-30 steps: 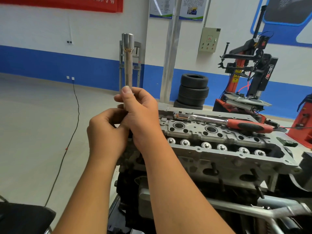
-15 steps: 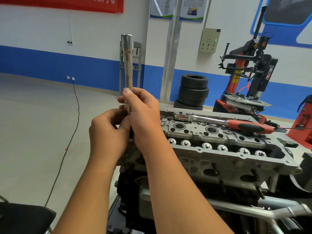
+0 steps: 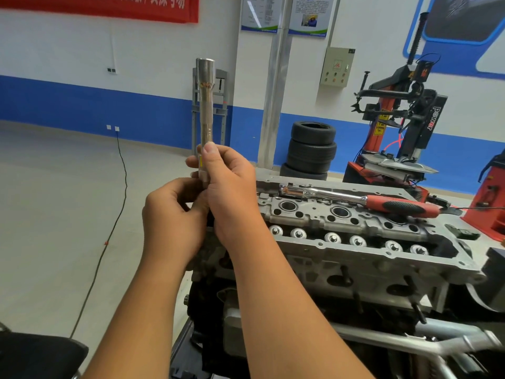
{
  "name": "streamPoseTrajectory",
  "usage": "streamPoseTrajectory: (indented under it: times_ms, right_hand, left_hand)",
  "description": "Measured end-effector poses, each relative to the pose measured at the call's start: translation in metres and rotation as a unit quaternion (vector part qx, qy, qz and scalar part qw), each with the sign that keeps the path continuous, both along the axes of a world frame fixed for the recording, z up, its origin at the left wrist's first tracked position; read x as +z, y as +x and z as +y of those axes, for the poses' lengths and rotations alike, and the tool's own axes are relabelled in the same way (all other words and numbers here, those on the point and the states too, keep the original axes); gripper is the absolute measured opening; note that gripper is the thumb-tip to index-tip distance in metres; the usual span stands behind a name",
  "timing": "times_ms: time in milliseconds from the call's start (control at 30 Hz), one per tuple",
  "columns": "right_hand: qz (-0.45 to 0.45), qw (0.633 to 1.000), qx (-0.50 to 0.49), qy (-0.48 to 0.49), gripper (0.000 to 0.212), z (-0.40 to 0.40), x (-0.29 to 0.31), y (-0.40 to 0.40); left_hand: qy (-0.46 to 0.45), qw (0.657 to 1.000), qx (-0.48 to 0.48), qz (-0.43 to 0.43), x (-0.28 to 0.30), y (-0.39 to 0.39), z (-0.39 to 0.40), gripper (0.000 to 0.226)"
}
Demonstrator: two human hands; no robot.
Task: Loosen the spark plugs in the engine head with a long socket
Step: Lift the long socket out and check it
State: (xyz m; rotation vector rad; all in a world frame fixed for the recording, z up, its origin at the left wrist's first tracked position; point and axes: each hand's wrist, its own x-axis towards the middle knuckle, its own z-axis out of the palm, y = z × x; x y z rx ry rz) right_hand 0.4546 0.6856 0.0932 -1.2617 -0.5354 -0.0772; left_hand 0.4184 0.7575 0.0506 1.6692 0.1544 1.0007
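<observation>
Both the right hand [image 3: 232, 187] and left hand [image 3: 172, 214] grip the long, upright silver steel socket [image 3: 206, 105] beside the grey aluminium engine head [image 3: 355, 242].

Long socket [image 3: 205, 105]: bright polished metal, glossy, with rusty-brown smears below its wide top end. Engine head [image 3: 355, 242]: dull grey cast metal, grainy and matt. Ratchet [image 3: 355, 199]: shiny chromed shaft, matt red-and-black rubbery grip. Tyres [image 3: 311, 149]: matt black rubber. Floor [image 3: 54, 201]: smooth, pale, faintly sheened

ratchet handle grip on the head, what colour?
Red with a black insert, on the chrome ratchet wrench lying across the grey metal engine head. Head view shows it.
</observation>
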Motion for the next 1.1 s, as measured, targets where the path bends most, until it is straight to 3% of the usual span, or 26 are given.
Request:
streamPoseTrajectory:
  times_ms: [167,333,600,767,1000,1100]
  right_hand:
    - [0.002,1.0,0.005,0.003,0.019,-0.0016,0.0006,-0.0017]
    - [0.003,1.0,-0.007,-0.004,0.011,-0.0004,0.0021,-0.0029]
    - [-0.01,1.0,-0.012,-0.011,0.022,-0.0015,0.0006,-0.0029]
    - [-0.005,1.0,-0.011,-0.004,0.014,-0.0017,0.0007,-0.0009]
    - [-0.016,1.0,-0.009,-0.006,0.02,-0.0014,-0.0001,-0.0019]
    - [-0.014,1.0,0.0,-0.009,0.012,-0.0003,-0.0005,-0.0014]
  left_hand:
    - [0.018,0.999,0.034,0.001,-0.0014,0.0003,0.0003,0.03]
    - [0.027,0.999,-0.041,-0.004,0.002,-0.0032,-0.0004,0.029]
    - [0.007,1.0,0.028,0.011,-0.0027,0.0013,0.0005,0.016]
    - [0.026,0.999,-0.036,0.001,0.0009,-0.0023,-0.0008,0.028]
    - [0.011,0.999,0.035,-0.003,0.0003,-0.002,-0.0024,0.024]
    - [0.032,0.999,0.021,0.004,0.0009,-0.0034,-0.0015,0.026]
